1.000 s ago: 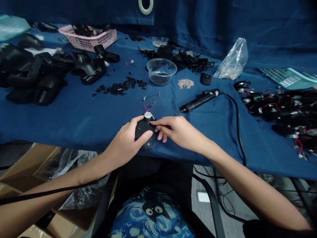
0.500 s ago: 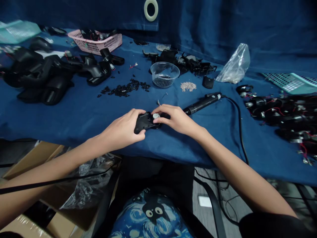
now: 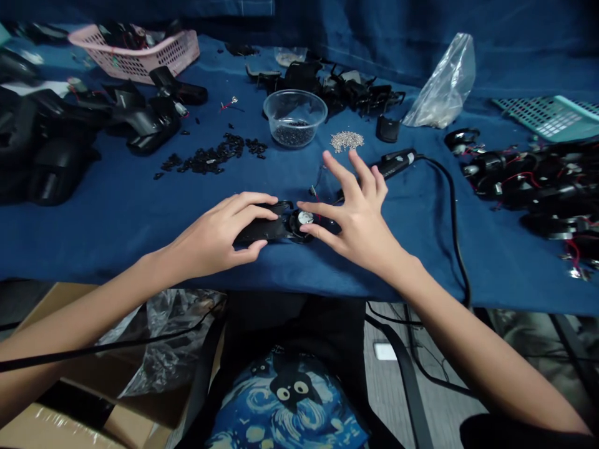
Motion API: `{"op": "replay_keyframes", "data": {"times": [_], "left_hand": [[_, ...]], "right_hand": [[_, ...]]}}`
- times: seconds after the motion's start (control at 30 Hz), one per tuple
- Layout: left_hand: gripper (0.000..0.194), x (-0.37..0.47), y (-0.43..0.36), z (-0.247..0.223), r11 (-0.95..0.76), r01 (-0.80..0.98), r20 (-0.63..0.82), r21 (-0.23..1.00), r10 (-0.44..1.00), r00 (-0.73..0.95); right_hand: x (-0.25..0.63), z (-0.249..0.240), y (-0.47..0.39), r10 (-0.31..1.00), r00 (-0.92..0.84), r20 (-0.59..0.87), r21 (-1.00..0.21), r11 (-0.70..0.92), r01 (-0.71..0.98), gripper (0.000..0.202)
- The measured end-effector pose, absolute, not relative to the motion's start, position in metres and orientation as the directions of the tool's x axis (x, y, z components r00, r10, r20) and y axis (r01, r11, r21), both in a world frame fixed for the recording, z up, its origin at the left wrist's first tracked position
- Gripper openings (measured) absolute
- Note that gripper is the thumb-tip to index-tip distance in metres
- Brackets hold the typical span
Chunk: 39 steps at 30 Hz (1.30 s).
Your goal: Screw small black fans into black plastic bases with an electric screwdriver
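My left hand [image 3: 219,227] grips a black plastic housing [image 3: 262,229] near the table's front edge, fingers over its top and thumb along the near side. At the housing's right end sits a small round motor [image 3: 306,217] with a pale end face, inside a dark round seat. My right hand [image 3: 358,218] has thumb and index finger on either side of the motor, the other fingers spread upward. A thin wire with a red part [image 3: 318,206] shows beside the index finger. Behind the right hand lies a black electric screwdriver [image 3: 395,163], partly covered.
Behind the hands are a clear bowl of dark screws [image 3: 294,121], a pile of silver screws [image 3: 347,141] and small black parts [image 3: 210,156]. Black housings [image 3: 145,125] and a pink basket [image 3: 175,59] stand left. Wired motor assemblies [image 3: 524,187] and the screwdriver cord [image 3: 453,212] lie right.
The motor now sits at the housing's right end, and the housing looks flatter on the table. My right hand's outer fingers have spread upward. The view has tilted down.
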<state>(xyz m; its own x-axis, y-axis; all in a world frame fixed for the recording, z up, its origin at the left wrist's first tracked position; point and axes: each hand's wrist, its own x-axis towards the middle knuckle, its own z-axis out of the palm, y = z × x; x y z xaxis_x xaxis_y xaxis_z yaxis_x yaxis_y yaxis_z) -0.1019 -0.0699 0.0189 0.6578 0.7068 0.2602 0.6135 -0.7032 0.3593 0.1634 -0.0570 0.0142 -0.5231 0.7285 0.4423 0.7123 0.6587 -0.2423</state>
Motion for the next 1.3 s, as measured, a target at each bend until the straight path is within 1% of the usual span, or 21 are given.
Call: {"op": "replay_keyframes", "data": {"times": [0.03,0.1,0.17,0.2,0.27,0.33,0.57,0.83,0.9,1.0,1.03,1.07,1.2,1.3], "left_hand": [[0.034,-0.101,-0.068,0.019,-0.716,0.601,0.264,0.357,0.694,0.67],[0.033,-0.101,-0.065,0.019,-0.743,0.57,0.274,0.351,0.663,0.696],[0.032,-0.1,-0.062,0.017,-0.765,0.54,0.288,0.351,0.637,0.715],[0.032,-0.1,-0.061,0.016,-0.772,0.53,0.292,0.351,0.628,0.721],[0.031,-0.099,-0.059,0.014,-0.779,0.518,0.288,0.354,0.618,0.731],[0.03,-0.098,-0.057,0.012,-0.779,0.516,0.279,0.356,0.616,0.737],[0.034,-0.097,-0.055,0.01,-0.781,0.516,0.256,0.353,0.611,0.749],[0.036,-0.095,-0.051,0.011,-0.802,0.513,0.253,0.307,0.588,0.768],[0.036,-0.095,-0.051,0.01,-0.804,0.508,0.259,0.308,0.585,0.769],[0.036,-0.095,-0.052,0.01,-0.805,0.499,0.272,0.321,0.583,0.766],[0.036,-0.095,-0.052,0.01,-0.803,0.496,0.275,0.331,0.585,0.763],[0.036,-0.095,-0.052,0.01,-0.8,0.494,0.277,0.342,0.588,0.76],[0.034,-0.095,-0.053,0.009,-0.789,0.507,0.266,0.347,0.602,0.753],[0.033,-0.095,-0.053,0.009,-0.792,0.52,0.258,0.319,0.601,0.757]], "right_hand": [[0.164,0.015,-0.056,0.719,-0.553,0.422,-0.279,0.683,0.675,0.032],[0.164,0.014,-0.052,0.702,-0.614,0.362,-0.408,0.711,0.573,0.03],[0.164,0.01,-0.049,0.712,-0.623,0.323,-0.543,0.679,0.495,0.03],[0.163,0.007,-0.049,0.73,-0.607,0.315,-0.591,0.651,0.477,0.029],[0.163,0.001,-0.048,0.764,-0.563,0.316,-0.641,0.609,0.467,0.029],[0.163,-0.003,-0.049,0.777,-0.539,0.325,-0.661,0.594,0.458,0.029],[0.163,-0.005,-0.05,0.786,-0.523,0.33,-0.7,0.576,0.423,0.028],[0.164,-0.006,-0.05,0.787,-0.523,0.327,-0.7,0.574,0.426,0.029],[0.164,-0.006,-0.049,0.784,-0.523,0.334,-0.69,0.581,0.43,0.036],[0.163,-0.008,-0.048,0.75,-0.577,0.323,-0.658,0.616,0.433,0.067],[0.162,-0.009,-0.047,0.736,-0.602,0.309,-0.645,0.628,0.436,0.075],[0.161,-0.01,-0.046,0.724,-0.625,0.294,-0.633,0.637,0.44,0.077],[0.159,-0.014,-0.044,0.705,-0.657,0.266,-0.591,0.658,0.467,0.068],[0.16,-0.013,-0.043,0.714,-0.65,0.261,-0.605,0.646,0.466,0.07]]}}
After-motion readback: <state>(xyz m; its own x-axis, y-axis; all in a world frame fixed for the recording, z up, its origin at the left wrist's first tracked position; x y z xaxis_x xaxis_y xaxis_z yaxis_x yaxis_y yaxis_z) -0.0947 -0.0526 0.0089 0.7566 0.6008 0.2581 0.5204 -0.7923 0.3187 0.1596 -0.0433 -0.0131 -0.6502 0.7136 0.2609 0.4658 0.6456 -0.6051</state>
